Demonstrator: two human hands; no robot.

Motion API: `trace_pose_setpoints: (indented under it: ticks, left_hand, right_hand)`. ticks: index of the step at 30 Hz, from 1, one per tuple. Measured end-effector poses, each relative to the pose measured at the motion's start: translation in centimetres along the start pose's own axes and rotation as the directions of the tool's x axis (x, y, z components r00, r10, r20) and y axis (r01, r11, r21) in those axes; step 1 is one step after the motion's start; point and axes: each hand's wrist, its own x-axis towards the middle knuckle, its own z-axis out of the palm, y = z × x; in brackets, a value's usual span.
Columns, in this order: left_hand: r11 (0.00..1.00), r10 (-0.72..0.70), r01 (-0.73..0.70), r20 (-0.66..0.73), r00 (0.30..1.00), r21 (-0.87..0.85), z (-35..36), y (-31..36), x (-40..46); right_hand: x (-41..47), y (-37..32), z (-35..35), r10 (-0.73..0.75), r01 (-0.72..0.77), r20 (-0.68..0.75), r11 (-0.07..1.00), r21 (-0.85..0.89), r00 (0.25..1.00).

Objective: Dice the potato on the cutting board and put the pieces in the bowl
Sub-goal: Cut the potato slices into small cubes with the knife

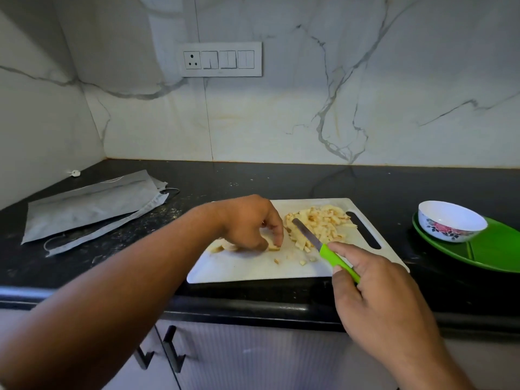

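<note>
Marble-veined wall panels rise behind a dark speckled tabletop [253, 181] where potato is being cut.

Right hand [377, 299] has its grip wrapped round the green handle of a knife [323, 246], forefinger laid along it; the narrow steel blade points up and left, its tip at the pile of diced potato [320, 223]. Left hand [247, 223] curls its fingertips down onto a pale uncut potato piece [274, 246], pinching it against the white plastic cutting board [242, 268], a rounded rectangle with a slot handle on its right end. A few small cubes lie loose near the front. Well apart to the right, a white floral bowl [451, 220] sits on a glossy green plate [495, 249]. Grey pouches [90, 204] lie flat at left.
</note>
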Motion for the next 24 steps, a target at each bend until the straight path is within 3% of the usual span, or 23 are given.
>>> trace_pose_setpoints:
  ticks: [3,7,14,24]
  left_hand:
    - [0.997,0.003,-0.010,-0.091,0.996,-0.080,0.5,-0.8,-1.1]
    - [0.995,-0.090,0.097,-0.292,0.952,0.010,2.0,-2.4,-2.4]
    - [0.977,-0.213,0.204,-0.312,0.926,-0.064,3.9,-1.7,-3.0]
    - [0.954,-0.299,0.263,-0.402,0.865,-0.146,5.6,0.0,-2.7]
  right_hand:
    - [-0.1,-0.1,0.3,-0.032,0.032,-0.008,0.998,-0.052,0.999]
    - [-0.3,-0.5,1.2,-0.085,0.085,0.010,0.982,-0.166,0.996]
    - [-0.2,-1.5,4.1,-0.073,0.101,0.099,0.943,-0.318,0.992]
    - [-0.2,-1.4,5.5,-0.111,0.138,0.112,0.952,-0.272,0.987]
